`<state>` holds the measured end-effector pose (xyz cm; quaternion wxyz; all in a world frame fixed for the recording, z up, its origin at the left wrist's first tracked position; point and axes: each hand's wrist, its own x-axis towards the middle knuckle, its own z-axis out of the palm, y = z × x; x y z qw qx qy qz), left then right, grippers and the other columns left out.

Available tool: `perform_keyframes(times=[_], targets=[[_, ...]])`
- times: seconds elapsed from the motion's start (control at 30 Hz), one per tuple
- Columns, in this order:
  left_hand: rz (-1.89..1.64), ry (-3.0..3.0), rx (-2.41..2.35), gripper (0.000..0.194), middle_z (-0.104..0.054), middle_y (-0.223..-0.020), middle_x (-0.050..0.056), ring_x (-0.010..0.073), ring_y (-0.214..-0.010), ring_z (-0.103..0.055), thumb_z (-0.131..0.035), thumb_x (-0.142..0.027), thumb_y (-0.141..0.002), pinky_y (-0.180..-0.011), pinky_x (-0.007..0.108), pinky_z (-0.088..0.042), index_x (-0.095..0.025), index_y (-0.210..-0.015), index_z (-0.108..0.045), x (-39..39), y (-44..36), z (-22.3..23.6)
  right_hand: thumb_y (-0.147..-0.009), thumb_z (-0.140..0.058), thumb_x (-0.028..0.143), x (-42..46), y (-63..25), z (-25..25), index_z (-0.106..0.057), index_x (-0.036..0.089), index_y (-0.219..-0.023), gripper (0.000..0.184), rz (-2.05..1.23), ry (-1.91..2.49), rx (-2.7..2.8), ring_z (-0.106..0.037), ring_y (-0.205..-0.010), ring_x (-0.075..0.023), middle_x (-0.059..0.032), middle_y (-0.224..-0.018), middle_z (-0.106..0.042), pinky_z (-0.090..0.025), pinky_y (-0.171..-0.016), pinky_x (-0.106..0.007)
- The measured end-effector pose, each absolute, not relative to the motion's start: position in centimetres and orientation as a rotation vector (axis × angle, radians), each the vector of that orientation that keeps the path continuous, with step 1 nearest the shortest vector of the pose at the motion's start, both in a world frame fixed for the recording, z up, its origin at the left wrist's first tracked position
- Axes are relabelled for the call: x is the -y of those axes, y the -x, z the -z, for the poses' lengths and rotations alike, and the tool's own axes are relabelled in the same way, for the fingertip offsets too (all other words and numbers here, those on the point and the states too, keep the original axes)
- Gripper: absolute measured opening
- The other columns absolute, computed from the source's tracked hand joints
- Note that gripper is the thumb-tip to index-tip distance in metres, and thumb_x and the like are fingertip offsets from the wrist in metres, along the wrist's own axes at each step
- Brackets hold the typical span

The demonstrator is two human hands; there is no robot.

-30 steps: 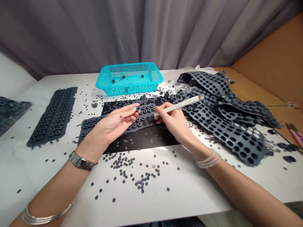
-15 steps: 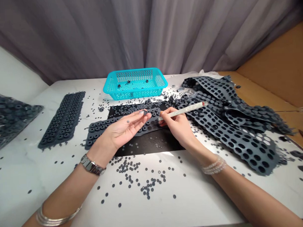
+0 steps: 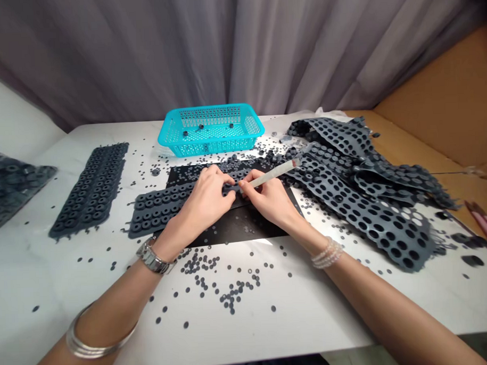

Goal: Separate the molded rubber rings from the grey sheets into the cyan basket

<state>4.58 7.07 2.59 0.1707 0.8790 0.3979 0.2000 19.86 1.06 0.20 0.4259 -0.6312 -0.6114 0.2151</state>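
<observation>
A dark rubber strip of small washers (image 3: 156,207) lies across a black mat (image 3: 245,225) in the middle of the white table (image 3: 296,314). My left hand (image 3: 206,197) is palm down on the right end of that strip, its fingers curled and pinching the rubber. My right hand (image 3: 268,197) meets it fingertip to fingertip and grips a white stick (image 3: 277,171), whose tip points at the strip.
A turquoise basket (image 3: 209,128) with a few washers stands behind the mat. Punched-out rubber sheets (image 3: 359,189) pile up at the right. Another full strip (image 3: 90,188) and a bag of washers (image 3: 7,185) lie at the left. Several small rubber discs (image 3: 227,295) litter the table.
My left hand turned from palm up, with a washer at its fingertips, to palm down on the strip. The right hand and stick moved left to meet it.
</observation>
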Motion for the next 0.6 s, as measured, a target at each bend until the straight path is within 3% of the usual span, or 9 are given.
perform_keyframes(times=[0.13, 0.33, 0.47, 0.6], targets=[[-0.487, -2.66, -1.062, 0.025, -0.055, -0.096, 0.01, 0.0265, -0.1, -0.05, -0.054, -0.018, -0.079, -0.093, 0.041, -0.041, -0.011, -0.097, -0.071, -7.4, -4.7, -1.7, -0.089, -0.052, 0.029, -1.1, -19.7, -0.2, -0.054, 0.02, -0.072, 0.02, -0.534, 1.557, 1.549, -0.05, -0.058, -0.0129, 0.0031, -0.063, -0.056, -0.032, -0.058, -0.025], [-0.622, -2.532, -0.934, 0.012, -0.053, -0.085, 0.008, 0.0268, -0.09, -0.046, -0.057, -0.015, -0.078, -0.09, 0.041, -0.038, -0.017, -0.075, -0.068, -7.8, -4.8, -0.8, -0.088, -0.05, 0.024, -1.3, -19.2, -0.2, -0.05, 0.021, -0.07, 0.018, -0.489, 1.556, 1.581, -0.05, -0.059, -0.0135, 0.0019, -0.066, -0.057, -0.033, -0.059, -0.026], [-0.793, -2.267, -0.946, 0.014, -0.052, -0.078, 0.005, 0.0246, -0.087, -0.048, -0.061, -0.009, -0.073, -0.092, 0.037, -0.035, -0.02, -0.065, -0.065, -7.6, -5.0, -0.3, -0.087, -0.05, 0.023, -1.1, -18.9, -0.6, -0.048, 0.022, -0.066, 0.02, -0.476, 1.607, 1.568, -0.05, -0.058, -0.0143, 0.001, -0.064, -0.057, -0.032, -0.058, -0.027], [-0.909, -2.054, -1.161, 0.011, -0.054, -0.072, 0.002, 0.0193, -0.073, -0.05, -0.064, -0.012, -0.073, -0.081, 0.032, -0.037, -0.019, -0.066, -0.068, -7.2, -5.0, -0.8, -0.086, -0.052, 0.024, -0.7, -18.8, -1.3, -0.051, 0.021, -0.063, 0.023, -0.541, 1.684, 1.484, -0.051, -0.056, -0.0145, 0.001, -0.058, -0.056, -0.032, -0.057, -0.027]])
